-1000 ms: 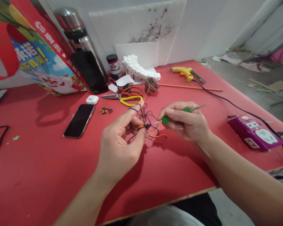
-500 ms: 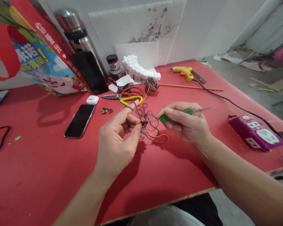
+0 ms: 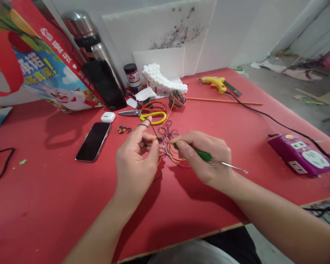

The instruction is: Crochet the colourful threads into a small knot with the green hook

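Observation:
Between thumb and fingers, my left hand (image 3: 137, 157) pinches a small crocheted piece (image 3: 156, 139) of orange and dark green yarn. A dark strand (image 3: 154, 128) runs from it up to the raised index finger, where yarn is looped around. My right hand (image 3: 209, 156) is closed around the green handle of a crochet hook (image 3: 203, 154). The hook's tip near the crocheted piece is hard to make out; its other metal end sticks out toward the lower right. Loose multicoloured yarn (image 3: 170, 146) lies tangled on the table between and behind both hands.
Behind the hands lie scissors (image 3: 154, 116) and a yarn ball (image 3: 177, 99). A phone (image 3: 93, 141) and a white earbud case (image 3: 108, 117) lie left. A yellow glue gun (image 3: 214, 83) and a purple power socket (image 3: 302, 154) with a black cable are on the red table's right.
My right hand has tilted and shifted slightly down, so the hook's rear end now points lower right. My left hand, with the crocheted piece, has moved a little left.

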Demonstrator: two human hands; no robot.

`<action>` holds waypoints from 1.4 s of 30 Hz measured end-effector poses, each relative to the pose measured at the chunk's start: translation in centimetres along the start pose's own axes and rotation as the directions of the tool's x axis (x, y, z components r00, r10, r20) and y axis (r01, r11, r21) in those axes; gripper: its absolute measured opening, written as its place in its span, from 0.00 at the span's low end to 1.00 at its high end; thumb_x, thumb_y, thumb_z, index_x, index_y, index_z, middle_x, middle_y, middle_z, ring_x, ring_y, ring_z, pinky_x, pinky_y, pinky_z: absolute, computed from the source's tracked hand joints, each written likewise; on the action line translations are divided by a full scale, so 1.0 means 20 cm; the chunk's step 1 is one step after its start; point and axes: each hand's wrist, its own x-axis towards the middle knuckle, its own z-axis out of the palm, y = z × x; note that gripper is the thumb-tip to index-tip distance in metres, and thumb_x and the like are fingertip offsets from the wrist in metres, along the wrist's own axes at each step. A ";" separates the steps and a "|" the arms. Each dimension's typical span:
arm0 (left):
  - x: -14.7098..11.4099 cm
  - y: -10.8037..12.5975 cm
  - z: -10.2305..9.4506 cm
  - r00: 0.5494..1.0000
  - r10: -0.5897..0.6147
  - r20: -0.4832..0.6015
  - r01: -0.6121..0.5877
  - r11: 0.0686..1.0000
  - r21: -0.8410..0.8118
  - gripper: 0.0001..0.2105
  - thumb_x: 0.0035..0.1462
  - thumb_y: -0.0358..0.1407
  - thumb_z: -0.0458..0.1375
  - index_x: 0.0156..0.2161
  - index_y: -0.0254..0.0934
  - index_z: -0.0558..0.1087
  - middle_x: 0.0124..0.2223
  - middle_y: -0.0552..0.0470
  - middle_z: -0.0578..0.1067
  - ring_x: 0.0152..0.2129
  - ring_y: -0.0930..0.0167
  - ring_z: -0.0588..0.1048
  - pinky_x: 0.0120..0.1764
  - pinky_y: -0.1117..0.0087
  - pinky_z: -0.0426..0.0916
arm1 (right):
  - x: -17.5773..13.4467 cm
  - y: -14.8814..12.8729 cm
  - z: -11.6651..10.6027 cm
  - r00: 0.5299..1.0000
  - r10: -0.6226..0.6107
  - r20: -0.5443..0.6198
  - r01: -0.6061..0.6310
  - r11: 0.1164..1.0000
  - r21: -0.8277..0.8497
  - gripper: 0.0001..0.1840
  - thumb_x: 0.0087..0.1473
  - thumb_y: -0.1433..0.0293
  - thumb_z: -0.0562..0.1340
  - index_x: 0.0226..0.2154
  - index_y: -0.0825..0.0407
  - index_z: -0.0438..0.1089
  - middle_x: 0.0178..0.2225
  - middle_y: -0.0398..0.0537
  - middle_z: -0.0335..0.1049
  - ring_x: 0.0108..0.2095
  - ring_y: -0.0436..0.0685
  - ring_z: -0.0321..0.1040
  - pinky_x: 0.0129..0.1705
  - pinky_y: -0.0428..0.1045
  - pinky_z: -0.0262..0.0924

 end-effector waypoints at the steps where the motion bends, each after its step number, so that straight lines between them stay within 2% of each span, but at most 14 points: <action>1: 0.00 0.00 0.00 1.000 -0.004 -0.003 0.004 1.000 -0.002 0.19 0.59 0.30 0.67 0.57 0.37 0.80 0.36 0.56 0.77 0.31 0.72 0.83 0.42 0.71 0.80 | 0.00 0.00 0.01 1.000 -0.028 0.002 0.028 0.999 -0.014 0.11 0.70 0.71 0.62 0.39 0.49 0.81 0.31 0.47 0.81 0.27 0.52 0.74 0.35 0.49 0.69; 5: 0.01 0.00 0.01 1.000 -0.020 -0.008 0.020 1.000 0.004 0.20 0.58 0.29 0.67 0.57 0.36 0.80 0.35 0.57 0.78 0.30 0.72 0.83 0.41 0.72 0.79 | -0.01 0.02 0.02 0.992 -0.122 0.030 0.124 0.991 -0.056 0.09 0.70 0.73 0.62 0.42 0.49 0.79 0.35 0.48 0.82 0.32 0.54 0.77 0.37 0.49 0.70; 8: 0.02 -0.01 0.01 1.000 0.006 -0.020 -0.005 0.999 0.049 0.20 0.58 0.29 0.66 0.56 0.36 0.79 0.34 0.57 0.78 0.29 0.73 0.82 0.40 0.73 0.78 | -0.01 0.04 0.03 0.967 -0.239 0.084 0.247 0.963 -0.104 0.10 0.70 0.76 0.61 0.45 0.50 0.79 0.38 0.52 0.83 0.35 0.55 0.77 0.39 0.50 0.71; 11: 0.03 -0.02 0.00 0.999 0.028 -0.028 -0.026 0.997 0.074 0.19 0.58 0.29 0.66 0.56 0.35 0.79 0.34 0.58 0.77 0.30 0.75 0.80 0.40 0.74 0.77 | -0.01 0.06 0.03 0.937 -0.320 0.143 0.342 0.923 -0.175 0.10 0.71 0.75 0.61 0.48 0.53 0.78 0.37 0.55 0.82 0.34 0.57 0.77 0.38 0.51 0.71; 13: 0.03 -0.03 0.00 0.999 0.024 -0.035 -0.023 0.999 0.049 0.19 0.57 0.29 0.66 0.55 0.35 0.79 0.33 0.58 0.77 0.29 0.75 0.80 0.39 0.75 0.77 | -0.01 0.07 0.04 0.931 -0.332 0.152 0.358 0.914 -0.193 0.09 0.71 0.74 0.61 0.49 0.54 0.77 0.37 0.55 0.81 0.34 0.57 0.77 0.37 0.51 0.71; 15: 0.02 -0.03 0.01 0.999 0.027 -0.036 -0.026 1.000 0.013 0.20 0.56 0.29 0.67 0.55 0.35 0.79 0.33 0.58 0.77 0.28 0.75 0.80 0.37 0.75 0.78 | -0.01 0.08 0.05 0.941 -0.314 0.124 0.331 0.929 -0.166 0.08 0.71 0.75 0.62 0.49 0.54 0.76 0.38 0.55 0.82 0.35 0.56 0.77 0.39 0.50 0.72; 20: 0.02 0.00 0.02 0.999 0.035 -0.017 -0.036 0.997 -0.064 0.20 0.57 0.29 0.67 0.56 0.32 0.78 0.34 0.58 0.78 0.29 0.76 0.82 0.38 0.76 0.80 | -0.02 0.07 0.06 0.989 -0.146 0.013 0.146 0.988 -0.041 0.07 0.70 0.74 0.63 0.46 0.51 0.77 0.39 0.49 0.83 0.38 0.53 0.80 0.42 0.46 0.74; 25: 0.03 0.04 0.01 0.998 -0.054 -0.012 0.050 0.975 -0.215 0.18 0.55 0.27 0.68 0.52 0.32 0.78 0.31 0.60 0.78 0.25 0.78 0.81 0.35 0.79 0.80 | -0.01 0.05 0.05 0.991 -0.130 0.013 0.130 0.992 0.006 0.06 0.70 0.73 0.64 0.46 0.51 0.78 0.40 0.49 0.84 0.39 0.53 0.81 0.44 0.46 0.74; 28: 0.04 0.05 0.01 0.987 -0.159 0.022 0.156 0.917 -0.366 0.20 0.51 0.26 0.70 0.51 0.32 0.78 0.30 0.60 0.80 0.23 0.78 0.81 0.33 0.80 0.80 | 0.00 0.07 0.04 0.990 -0.142 0.015 0.141 0.988 0.060 0.06 0.70 0.73 0.65 0.47 0.51 0.78 0.40 0.48 0.84 0.39 0.52 0.81 0.44 0.46 0.75; 31: 0.05 0.06 0.00 0.954 -0.278 0.113 0.294 0.796 -0.529 0.20 0.47 0.24 0.71 0.48 0.31 0.79 0.28 0.59 0.80 0.21 0.77 0.80 0.29 0.80 0.79 | 0.00 0.09 0.04 0.978 -0.206 0.040 0.202 0.976 0.086 0.08 0.70 0.74 0.64 0.50 0.52 0.76 0.42 0.50 0.84 0.41 0.53 0.81 0.45 0.47 0.75; 34: 0.06 0.08 0.00 0.891 -0.392 0.229 0.443 0.643 -0.625 0.20 0.43 0.21 0.71 0.44 0.30 0.79 0.26 0.58 0.80 0.18 0.78 0.78 0.26 0.82 0.76 | 0.01 0.12 0.04 0.935 -0.342 0.092 0.342 0.940 0.012 0.11 0.71 0.75 0.63 0.54 0.54 0.74 0.43 0.55 0.82 0.42 0.56 0.80 0.46 0.50 0.76; 36: 0.06 0.09 0.00 0.863 -0.425 0.273 0.492 0.582 -0.648 0.18 0.42 0.20 0.70 0.42 0.30 0.79 0.26 0.58 0.79 0.18 0.79 0.78 0.25 0.82 0.76 | 0.00 0.13 0.05 0.896 -0.430 0.108 0.440 0.893 -0.095 0.13 0.71 0.74 0.63 0.56 0.57 0.72 0.43 0.58 0.81 0.42 0.58 0.79 0.44 0.51 0.77; 39: 0.05 0.09 0.01 0.891 -0.389 0.234 0.442 0.625 -0.644 0.16 0.44 0.21 0.70 0.41 0.30 0.79 0.25 0.58 0.79 0.18 0.79 0.77 0.26 0.82 0.75 | -0.02 0.12 0.09 0.869 -0.485 0.093 0.491 0.829 -0.267 0.14 0.72 0.75 0.61 0.57 0.58 0.69 0.41 0.59 0.80 0.39 0.59 0.77 0.41 0.52 0.76; 42: 0.02 0.09 0.02 0.950 -0.292 0.109 0.301 0.771 -0.561 0.17 0.50 0.24 0.70 0.47 0.32 0.80 0.27 0.59 0.79 0.21 0.79 0.78 0.28 0.82 0.76 | -0.03 0.10 0.11 0.871 -0.483 0.087 0.482 0.807 -0.342 0.16 0.72 0.75 0.60 0.60 0.57 0.66 0.41 0.57 0.79 0.37 0.59 0.76 0.39 0.52 0.75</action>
